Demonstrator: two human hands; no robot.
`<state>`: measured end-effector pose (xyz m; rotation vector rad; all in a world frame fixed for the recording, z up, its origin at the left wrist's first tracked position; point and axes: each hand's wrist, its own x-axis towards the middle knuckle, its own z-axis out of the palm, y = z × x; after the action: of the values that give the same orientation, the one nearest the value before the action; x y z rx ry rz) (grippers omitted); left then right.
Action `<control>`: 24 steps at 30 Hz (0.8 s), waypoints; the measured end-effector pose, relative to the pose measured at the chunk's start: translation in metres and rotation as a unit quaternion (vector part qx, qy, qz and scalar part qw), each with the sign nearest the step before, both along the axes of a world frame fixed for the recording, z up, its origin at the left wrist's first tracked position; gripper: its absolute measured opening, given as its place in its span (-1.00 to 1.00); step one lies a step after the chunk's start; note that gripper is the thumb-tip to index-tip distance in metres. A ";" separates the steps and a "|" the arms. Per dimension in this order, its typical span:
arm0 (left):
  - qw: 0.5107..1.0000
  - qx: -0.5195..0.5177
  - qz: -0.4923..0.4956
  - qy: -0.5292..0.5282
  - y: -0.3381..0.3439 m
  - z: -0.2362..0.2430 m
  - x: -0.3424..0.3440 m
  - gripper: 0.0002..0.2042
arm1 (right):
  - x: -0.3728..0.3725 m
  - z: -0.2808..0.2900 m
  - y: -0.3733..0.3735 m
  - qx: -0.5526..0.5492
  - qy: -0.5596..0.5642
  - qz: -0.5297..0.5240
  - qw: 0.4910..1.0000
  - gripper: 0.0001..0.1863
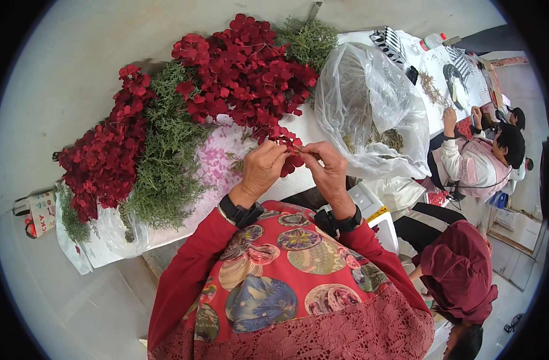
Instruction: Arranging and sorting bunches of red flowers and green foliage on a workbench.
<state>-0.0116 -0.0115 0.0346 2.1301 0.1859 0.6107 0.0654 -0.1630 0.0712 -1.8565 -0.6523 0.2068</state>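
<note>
My left hand (263,168) and my right hand (325,171) meet over the near edge of the white table, both pinched on a small sprig of red artificial flowers (291,161). A large heap of red flower clusters (244,69) lies just beyond them, with feathery green foliage (166,168) beside it on the left and a second red pile (100,168) farther left. Pink specks (217,165) are scattered on the white surface under and left of my hands. A clear plastic bag (367,90) holding dried greenish material sits right of my right hand.
A white foam box (376,222) stands at my right. Co-workers (472,162) sit along the table to the right, and a person in maroon (454,270) is at lower right. A bottle (431,41) and striped cloth (387,43) lie at the far end. A printed bag (37,210) is at left.
</note>
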 end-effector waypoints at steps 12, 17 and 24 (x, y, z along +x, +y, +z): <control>1.000 0.014 0.014 -0.009 0.005 0.002 -0.011 -0.90 | -0.004 0.002 0.010 -0.027 -0.034 0.033 0.998 -0.90; 1.000 0.027 0.015 -0.006 0.001 0.003 -0.014 -0.91 | -0.005 0.002 0.007 -0.039 -0.031 0.042 0.998 -0.90; 0.998 0.055 -0.014 -0.027 0.001 0.004 -0.014 -0.88 | -0.005 -0.006 0.003 -0.028 0.010 0.041 0.999 -0.90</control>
<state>-0.0254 -0.0109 0.0381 2.2165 0.0939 0.6739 0.0607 -0.1598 0.0652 -1.8803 -0.7162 0.2992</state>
